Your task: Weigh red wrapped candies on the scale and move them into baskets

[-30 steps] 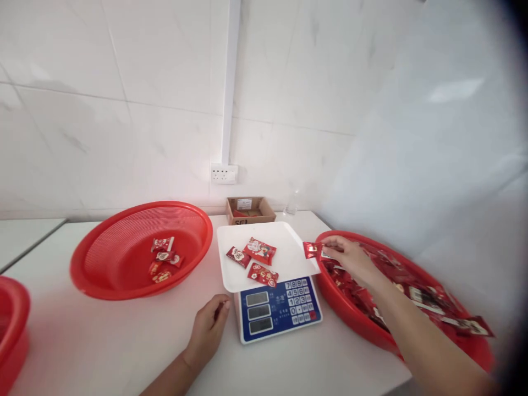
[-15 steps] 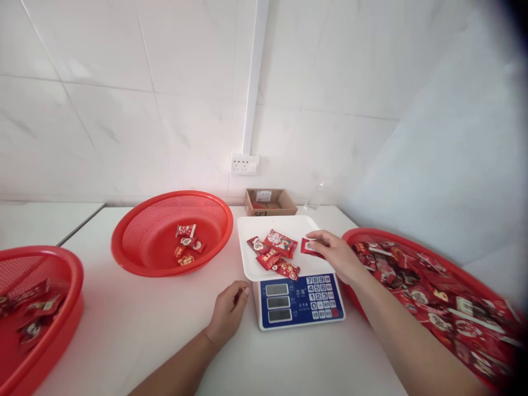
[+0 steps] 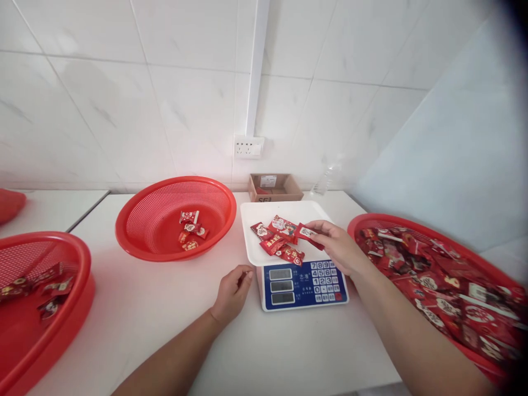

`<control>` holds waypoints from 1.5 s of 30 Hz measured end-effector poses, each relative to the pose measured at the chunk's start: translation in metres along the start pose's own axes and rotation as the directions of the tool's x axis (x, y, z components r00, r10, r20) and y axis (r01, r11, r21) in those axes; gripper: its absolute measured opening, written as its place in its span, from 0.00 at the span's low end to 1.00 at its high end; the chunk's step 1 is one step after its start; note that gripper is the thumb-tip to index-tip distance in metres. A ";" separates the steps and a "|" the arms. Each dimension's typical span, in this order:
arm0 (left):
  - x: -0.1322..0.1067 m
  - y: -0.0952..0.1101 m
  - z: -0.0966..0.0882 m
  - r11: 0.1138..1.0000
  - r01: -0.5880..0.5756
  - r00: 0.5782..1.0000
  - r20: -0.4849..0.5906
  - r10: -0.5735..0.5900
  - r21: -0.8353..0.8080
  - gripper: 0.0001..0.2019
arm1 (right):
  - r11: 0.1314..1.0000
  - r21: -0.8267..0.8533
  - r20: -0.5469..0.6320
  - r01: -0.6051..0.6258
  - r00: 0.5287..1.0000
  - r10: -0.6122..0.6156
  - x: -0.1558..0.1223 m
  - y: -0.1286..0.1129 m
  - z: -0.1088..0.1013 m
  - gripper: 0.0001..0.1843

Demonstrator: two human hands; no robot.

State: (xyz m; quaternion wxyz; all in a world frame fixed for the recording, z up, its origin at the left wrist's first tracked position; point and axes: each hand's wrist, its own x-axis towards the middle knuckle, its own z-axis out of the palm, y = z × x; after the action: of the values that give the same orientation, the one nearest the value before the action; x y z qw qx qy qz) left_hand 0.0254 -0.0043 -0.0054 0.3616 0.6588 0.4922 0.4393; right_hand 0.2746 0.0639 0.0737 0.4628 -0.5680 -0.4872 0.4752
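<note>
My right hand (image 3: 333, 242) is closed on a small red candy packet (image 3: 308, 235) with a white label, held over the white pan (image 3: 258, 215) of a weighing scale. Its left end meets or overlaps several other red candy packets (image 3: 282, 225) lying in a loose pile on the pan. Below the pan is the scale's blue panel (image 3: 306, 294) with three displays and a keypad. My left hand (image 3: 231, 294) rests on the table just left of the scale, fingers curled in, with nothing visible in them.
A red basket (image 3: 358, 223) full of packets stands right. Behind my left hand is another red basket (image 3: 136, 242) with several packets; a third basket (image 3: 78, 291) sits at the left edge. A cardboard box (image 3: 275, 188) and a clear plastic item (image 3: 322, 181) are by the wall.
My right hand has moved the held packet slightly left, up to the pile on the pan. The camera view has shifted a little. My left hand stays beside the scale.
</note>
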 end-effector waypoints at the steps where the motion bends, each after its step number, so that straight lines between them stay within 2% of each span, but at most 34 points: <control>1: 0.000 0.000 0.000 1.000 0.003 1.000 0.002 -0.003 0.000 0.09 | 1.000 0.010 0.005 0.018 1.000 -0.018 0.001 0.000 0.002 0.17; 6: 0.001 0.000 -0.001 1.000 0.004 1.000 -0.002 -0.004 -0.005 0.09 | 0.996 -0.011 0.027 0.093 0.995 -0.093 0.004 0.001 0.017 0.15; 9: 0.001 0.000 -0.001 1.000 0.006 1.000 -0.001 -0.006 -0.002 0.09 | 0.984 -0.116 0.044 0.138 0.990 -0.134 0.002 -0.002 0.021 0.15; 12: 0.001 0.001 -0.001 1.000 0.016 1.000 -0.005 -0.016 -0.004 0.09 | 0.963 -0.212 -0.021 0.167 0.984 -0.175 -0.005 -0.006 0.017 0.15; 16: 0.001 0.001 0.000 1.000 0.023 1.000 -0.011 -0.023 0.001 0.10 | 0.946 -0.270 -0.141 0.177 0.965 -0.221 -0.026 -0.009 -0.003 0.17; 20: 0.001 0.000 0.000 1.000 0.020 1.000 -0.003 -0.020 0.014 0.10 | 0.884 -0.462 -0.273 0.067 0.938 -0.214 -0.054 0.000 -0.034 0.18; 24: 0.000 -0.001 0.000 1.000 0.018 1.000 0.000 -0.018 0.018 0.10 | 0.687 -0.724 -0.337 -0.066 0.902 -0.269 -0.075 0.024 -0.067 0.19; 26: 0.000 -0.001 0.000 1.000 0.016 1.000 -0.002 -0.016 0.021 0.10 | 0.603 -0.789 -0.346 -0.117 0.896 -0.278 -0.080 0.036 -0.079 0.20; 29: 0.000 0.000 0.001 0.999 0.012 1.000 -0.011 -0.012 0.031 0.11 | 0.571 -0.799 -0.381 -0.188 0.893 -0.240 -0.083 0.046 -0.085 0.21; 32: 0.001 -0.002 0.001 0.998 0.024 1.000 -0.013 -0.023 0.052 0.11 | 0.543 -0.801 -0.404 -0.251 0.897 -0.182 -0.082 0.044 -0.079 0.22; 34: 0.000 -0.002 0.001 0.997 0.027 0.999 -0.020 -0.026 0.070 0.10 | 0.489 -0.825 -0.397 -0.284 0.907 -0.143 -0.081 0.040 -0.073 0.22; 36: -0.003 0.000 0.000 0.995 -0.010 0.999 -0.039 0.014 0.103 0.09 | 0.432 -0.849 -0.388 -0.303 0.913 -0.123 -0.081 0.038 -0.069 0.24; 38: -0.007 0.006 -0.001 0.978 -0.123 0.990 -0.043 0.132 0.166 0.08 | 0.398 -0.866 -0.379 -0.302 0.916 -0.131 -0.081 0.038 -0.067 0.25; 42: -0.008 0.029 -0.003 0.858 -0.405 0.904 0.000 0.427 0.317 0.07 | 0.372 -0.892 -0.341 -0.257 0.923 -0.181 -0.082 0.042 -0.068 0.26; 44: 0.001 0.044 -0.003 0.802 -0.440 0.878 0.006 0.478 0.404 0.08 | 0.368 -0.898 -0.326 -0.241 0.927 -0.188 -0.082 0.043 -0.070 0.26; 45: 0.008 0.051 -0.003 0.782 -0.434 0.879 0.021 0.476 0.447 0.09 | 0.368 -0.899 -0.320 -0.237 0.929 -0.186 -0.082 0.043 -0.070 0.26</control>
State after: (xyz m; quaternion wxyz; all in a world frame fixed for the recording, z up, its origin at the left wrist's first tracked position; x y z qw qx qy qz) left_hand 0.0409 -0.0097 0.0439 0.0636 0.8009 0.4206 0.4215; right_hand 0.3431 -0.0262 0.0469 0.1378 -0.8145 -0.5634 0.0097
